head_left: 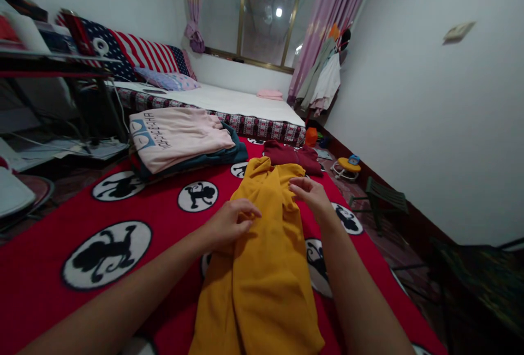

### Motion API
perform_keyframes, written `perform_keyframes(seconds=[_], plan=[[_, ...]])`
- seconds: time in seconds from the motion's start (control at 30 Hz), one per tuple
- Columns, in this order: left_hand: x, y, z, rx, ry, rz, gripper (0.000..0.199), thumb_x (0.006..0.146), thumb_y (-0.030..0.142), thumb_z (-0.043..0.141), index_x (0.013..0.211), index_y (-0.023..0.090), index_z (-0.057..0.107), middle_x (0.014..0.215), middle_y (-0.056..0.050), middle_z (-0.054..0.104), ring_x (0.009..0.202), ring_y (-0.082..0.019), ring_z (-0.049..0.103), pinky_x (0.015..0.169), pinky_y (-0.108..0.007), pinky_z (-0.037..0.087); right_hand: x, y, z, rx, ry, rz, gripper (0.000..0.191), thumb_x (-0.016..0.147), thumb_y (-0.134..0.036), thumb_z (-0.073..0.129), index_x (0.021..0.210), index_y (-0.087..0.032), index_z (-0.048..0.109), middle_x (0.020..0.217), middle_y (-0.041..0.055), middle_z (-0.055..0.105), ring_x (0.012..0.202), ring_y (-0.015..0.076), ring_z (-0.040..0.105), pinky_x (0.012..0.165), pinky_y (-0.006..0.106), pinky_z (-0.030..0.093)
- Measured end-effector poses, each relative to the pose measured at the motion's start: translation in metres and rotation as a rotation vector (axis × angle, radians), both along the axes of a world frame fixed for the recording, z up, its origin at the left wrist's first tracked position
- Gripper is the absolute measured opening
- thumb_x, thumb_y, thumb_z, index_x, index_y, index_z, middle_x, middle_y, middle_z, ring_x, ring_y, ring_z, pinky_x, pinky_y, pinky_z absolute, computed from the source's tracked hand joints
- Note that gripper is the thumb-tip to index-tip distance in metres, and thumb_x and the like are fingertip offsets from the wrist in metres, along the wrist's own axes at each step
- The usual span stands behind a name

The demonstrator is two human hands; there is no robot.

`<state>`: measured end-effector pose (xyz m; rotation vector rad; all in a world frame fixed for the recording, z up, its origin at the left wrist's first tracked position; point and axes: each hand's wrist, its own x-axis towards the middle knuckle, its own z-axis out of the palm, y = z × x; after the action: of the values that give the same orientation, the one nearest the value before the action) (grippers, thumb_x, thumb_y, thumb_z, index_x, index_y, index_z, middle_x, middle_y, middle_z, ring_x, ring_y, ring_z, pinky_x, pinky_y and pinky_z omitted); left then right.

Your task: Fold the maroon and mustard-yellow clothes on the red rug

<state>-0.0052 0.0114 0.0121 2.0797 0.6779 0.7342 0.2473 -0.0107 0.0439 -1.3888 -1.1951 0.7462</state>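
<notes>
Now, L hand (230, 223): half open, fingers loosely bent, thumb apart w/ gap betw.; nothing gripped. Over L edge of yellow cloth (270, 257), abt midway along what shows; contact can't be told.
R hand (314, 196): fingers curled, tips pointing in at R edge of same cloth, nr its far end; touching, pinching or just above, can't tell.
Yellow cloth: lengthwise on blanket (164, 235), betw. the hands; far end bunched, long fold down it, near end cut off at bottom of view.
Blanket: red, white ovals w/ blk figs.
Maroon cloth (292, 154): just beyond yellow cloth's far end, a bit R.
Pile: far L on blanket; pink top (184, 134), printed, uppermost, teal cloth (236, 150) underneath.
Bed (229, 98): beyond blanket, white cover, pink item (270, 94) nr R end.
Stool (347, 167): yellow seat, on floor R of blanket.
</notes>
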Motion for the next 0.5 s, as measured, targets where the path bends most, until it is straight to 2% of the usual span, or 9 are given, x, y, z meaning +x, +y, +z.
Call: perform_keyframes(seconds=[0.03, 0.1, 0.2, 0.27, 0.37, 0.47, 0.5], plan=[[0.002, 0.001, -0.005, 0.103, 0.023, 0.123, 0.025, 0.076, 0.016, 0.056, 0.094, 0.017, 0.073, 0.101, -0.009, 0.069, 0.097, -0.022, 0.063, 0.091, -0.035, 0.048, 0.001, 0.008, -0.011, 0.005, 0.028, -0.039, 0.045, 0.058, -0.046, 0.079, 0.090, -0.017, 0.067, 0.095, 0.0101, 0.071, 0.082, 0.0204, 0.066, 0.066, 0.030, 0.054], [0.003, 0.001, -0.010, 0.219, 0.073, 0.228, 0.026, 0.077, 0.014, 0.056, 0.097, 0.018, 0.073, 0.101, -0.008, 0.068, 0.096, -0.021, 0.062, 0.089, -0.034, 0.047, -0.001, 0.018, -0.028, -0.004, 0.075, -0.063, 0.053, 0.055, -0.044, 0.079, 0.098, -0.017, 0.065, 0.105, 0.0130, 0.069, 0.089, 0.0228, 0.066, 0.070, 0.033, 0.054], [0.004, -0.006, -0.012, 0.247, 0.117, 0.178, 0.021, 0.081, 0.019, 0.059, 0.095, 0.020, 0.073, 0.098, -0.006, 0.068, 0.093, -0.020, 0.062, 0.084, -0.031, 0.047, -0.012, 0.021, -0.042, -0.034, 0.078, -0.037, 0.065, 0.056, -0.042, 0.076, 0.114, -0.019, 0.059, 0.114, 0.0137, 0.066, 0.091, 0.0230, 0.066, 0.070, 0.034, 0.054], [0.006, -0.013, -0.011, 0.244, 0.146, 0.115, 0.019, 0.082, 0.022, 0.060, 0.095, 0.020, 0.074, 0.095, -0.005, 0.068, 0.090, -0.019, 0.062, 0.081, -0.029, 0.048, -0.021, 0.020, -0.046, -0.030, 0.030, -0.027, 0.066, 0.057, -0.040, 0.074, 0.118, -0.020, 0.058, 0.111, 0.0115, 0.067, 0.088, 0.0220, 0.066, 0.069, 0.033, 0.053], [0.009, -0.018, -0.014, 0.251, 0.145, 0.079, 0.017, 0.082, 0.023, 0.062, 0.094, 0.021, 0.074, 0.098, -0.005, 0.067, 0.092, -0.019, 0.062, 0.083, -0.029, 0.049, -0.026, 0.017, -0.046, -0.012, 0.016, -0.053, 0.053, 0.058, -0.034, 0.069, 0.108, -0.019, 0.063, 0.096, 0.0076, 0.070, 0.081, 0.0210, 0.065, 0.067, 0.031, 0.051], [0.011, -0.013, -0.020, 0.314, 0.063, 0.267, 0.024, 0.079, 0.020, 0.065, 0.102, 0.023, 0.072, 0.122, -0.009, 0.060, 0.116, -0.025, 0.055, 0.100, -0.038, 0.044, -0.019, 0.014, -0.041, -0.012, 0.118, -0.121, 0.040, 0.060, -0.033, 0.060, 0.097, -0.019, 0.064, 0.082, 0.0040, 0.069, 0.068, 0.0186, 0.061, 0.058, 0.028, 0.047], [0.011, -0.010, -0.021, 0.307, 0.037, 0.334, 0.029, 0.077, 0.020, 0.065, 0.106, 0.023, 0.071, 0.127, -0.010, 0.057, 0.118, -0.026, 0.053, 0.102, -0.041, 0.043, -0.015, 0.013, -0.040, 0.009, 0.153, -0.149, 0.037, 0.060, -0.033, 0.057, 0.094, -0.020, 0.063, 0.079, 0.0026, 0.067, 0.064, 0.0174, 0.060, 0.055, 0.027, 0.044]])
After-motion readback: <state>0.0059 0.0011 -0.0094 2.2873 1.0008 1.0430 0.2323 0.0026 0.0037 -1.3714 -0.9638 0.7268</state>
